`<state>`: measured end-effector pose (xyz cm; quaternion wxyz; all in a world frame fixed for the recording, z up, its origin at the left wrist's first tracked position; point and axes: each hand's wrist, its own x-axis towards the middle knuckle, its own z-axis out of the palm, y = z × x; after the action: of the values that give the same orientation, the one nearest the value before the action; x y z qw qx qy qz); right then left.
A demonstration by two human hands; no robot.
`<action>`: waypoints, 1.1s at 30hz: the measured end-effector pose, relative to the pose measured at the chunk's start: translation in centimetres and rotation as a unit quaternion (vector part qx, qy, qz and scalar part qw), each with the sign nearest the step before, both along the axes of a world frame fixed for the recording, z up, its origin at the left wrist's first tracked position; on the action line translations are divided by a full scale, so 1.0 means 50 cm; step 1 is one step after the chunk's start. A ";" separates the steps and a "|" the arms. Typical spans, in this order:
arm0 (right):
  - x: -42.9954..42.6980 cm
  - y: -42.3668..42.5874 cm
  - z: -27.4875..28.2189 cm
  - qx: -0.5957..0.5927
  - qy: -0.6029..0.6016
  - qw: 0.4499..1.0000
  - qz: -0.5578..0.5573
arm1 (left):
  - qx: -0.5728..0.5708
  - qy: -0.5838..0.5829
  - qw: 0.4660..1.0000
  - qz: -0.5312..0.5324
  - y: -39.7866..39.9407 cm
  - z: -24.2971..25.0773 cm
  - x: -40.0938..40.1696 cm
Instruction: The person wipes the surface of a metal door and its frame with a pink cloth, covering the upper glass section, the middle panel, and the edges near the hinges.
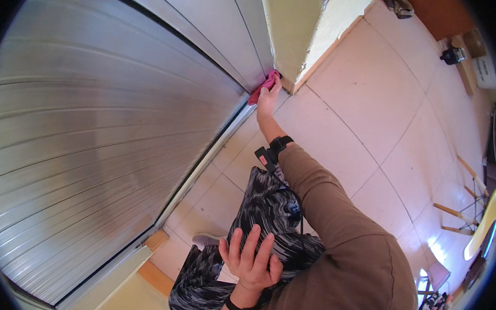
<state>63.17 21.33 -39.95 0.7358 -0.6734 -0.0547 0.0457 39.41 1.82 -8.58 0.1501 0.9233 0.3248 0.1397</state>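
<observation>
My right hand (269, 95) is closed on a pink cloth (263, 88) and presses it into the low corner where the ribbed metal door (114, 133), its side frame and the wall's end meet. Part of the cloth shows on both sides of my fingers. My left hand (251, 259) is held in front of my legs in patterned trousers, fingers spread, with nothing in it. A dark strap with a small black device (265, 159) sits on my right wrist, and a black band on my left.
The metal floor track (205, 159) runs along the door's foot. A yellow wall corner (296, 32) stands just beyond my right hand. Pale floor tiles (348, 123) spread to the right. A yellow chair with wooden legs (486, 223) and a brown cabinet (434, 3) stand at the far right.
</observation>
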 end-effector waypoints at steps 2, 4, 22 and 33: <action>0.000 0.014 -0.023 0.059 0.195 0.979 -0.016 | -0.007 0.000 1.000 0.014 -0.001 0.002 -0.002; 0.032 0.006 -0.087 0.034 0.226 0.973 -0.003 | -0.013 -0.009 1.000 0.020 0.002 0.002 0.003; -0.027 0.036 -0.139 0.222 0.498 0.834 0.085 | 0.009 -0.012 1.000 0.019 0.000 0.018 -0.011; -0.136 0.060 0.237 0.078 0.286 0.944 0.144 | 0.056 -0.059 0.996 0.041 -0.011 0.016 -0.032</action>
<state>56.37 24.33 -28.11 0.7565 -0.5573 0.0582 0.3374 37.82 1.25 -7.80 0.1113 0.9062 0.3450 0.2177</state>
